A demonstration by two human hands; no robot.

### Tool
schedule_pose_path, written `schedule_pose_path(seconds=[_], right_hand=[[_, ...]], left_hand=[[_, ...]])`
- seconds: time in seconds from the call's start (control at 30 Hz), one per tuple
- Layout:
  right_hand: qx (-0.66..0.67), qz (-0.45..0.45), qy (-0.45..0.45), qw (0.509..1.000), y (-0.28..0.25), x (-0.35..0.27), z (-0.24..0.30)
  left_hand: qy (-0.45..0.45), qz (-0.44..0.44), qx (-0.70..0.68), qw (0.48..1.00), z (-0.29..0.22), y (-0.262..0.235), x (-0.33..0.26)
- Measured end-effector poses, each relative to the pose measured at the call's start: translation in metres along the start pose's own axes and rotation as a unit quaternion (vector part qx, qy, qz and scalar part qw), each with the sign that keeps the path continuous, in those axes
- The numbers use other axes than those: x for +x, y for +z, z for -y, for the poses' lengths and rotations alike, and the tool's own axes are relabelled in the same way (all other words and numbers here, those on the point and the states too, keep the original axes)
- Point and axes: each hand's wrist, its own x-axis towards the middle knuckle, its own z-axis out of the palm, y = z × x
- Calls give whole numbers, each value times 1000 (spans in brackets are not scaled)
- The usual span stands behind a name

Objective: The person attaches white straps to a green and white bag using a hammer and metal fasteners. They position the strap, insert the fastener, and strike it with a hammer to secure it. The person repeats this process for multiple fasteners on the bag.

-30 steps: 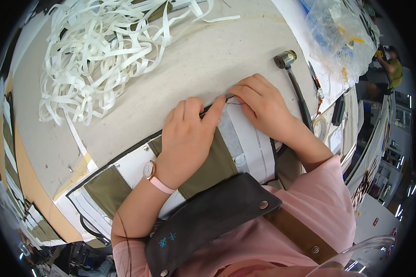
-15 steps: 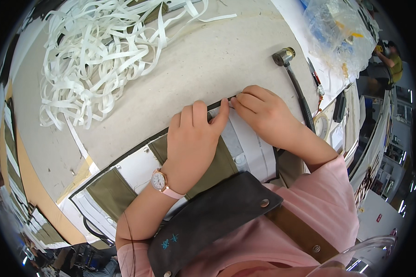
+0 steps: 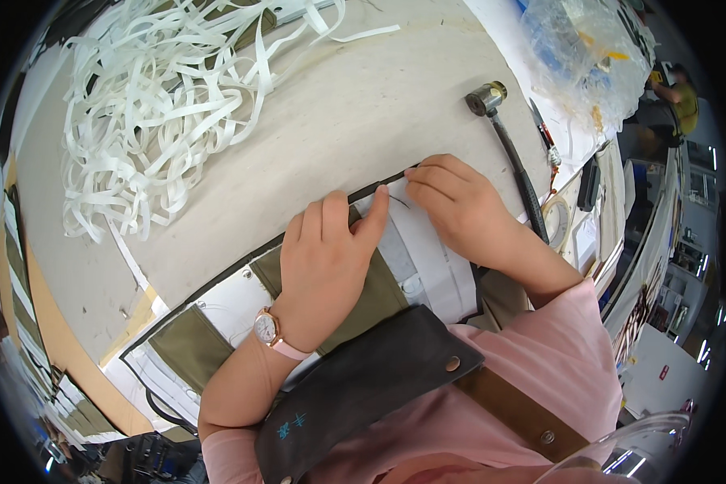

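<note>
A fabric panel [image 3: 367, 294] with olive and white sections and black edging lies across my front, its near side partly under a dark apron [image 3: 355, 387]. My left hand [image 3: 328, 254], with a watch at the wrist, is closed on the far edge; the thumb presses on the black edging and the other fingertips are bent out of sight. Farther right along that edge, my right hand [image 3: 464, 211] pinches the edging between thumb and fingers. Between the hands, a short stretch of edging shows, with a thin dark line on the white part below it.
A heap of white tape [image 3: 157, 121] covers the table's far left. A hammer [image 3: 508, 153] lies beyond my right hand, beside a slim pointed tool [image 3: 545, 133], a tape roll [image 3: 555, 222] and a black object [image 3: 589, 184]. Clear plastic bags [image 3: 585, 64] sit far right. Another person [image 3: 682, 101] is in the background.
My left hand has moved slightly left and nearer me along the edge, so the gap between my hands is wider. My right hand still pinches the edging. The view has shifted a little.
</note>
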Motion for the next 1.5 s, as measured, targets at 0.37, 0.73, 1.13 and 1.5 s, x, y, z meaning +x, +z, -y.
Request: schedule_pose_path(seconds=[0.37, 0.73, 1.13, 1.5], right_hand=[[-56, -110, 120, 985, -13, -18, -12], [43, -64, 389, 918, -51, -28, -20], [-1, 95, 282, 955, -72, 8, 27], [17, 104, 332, 937, -89, 26, 37]], left_hand=[[25, -23, -70, 997, 12, 1, 4], [19, -8, -65, 998, 11, 0, 6], [24, -25, -100, 994, 13, -4, -4], [13, 5, -121, 993, 9, -12, -14]])
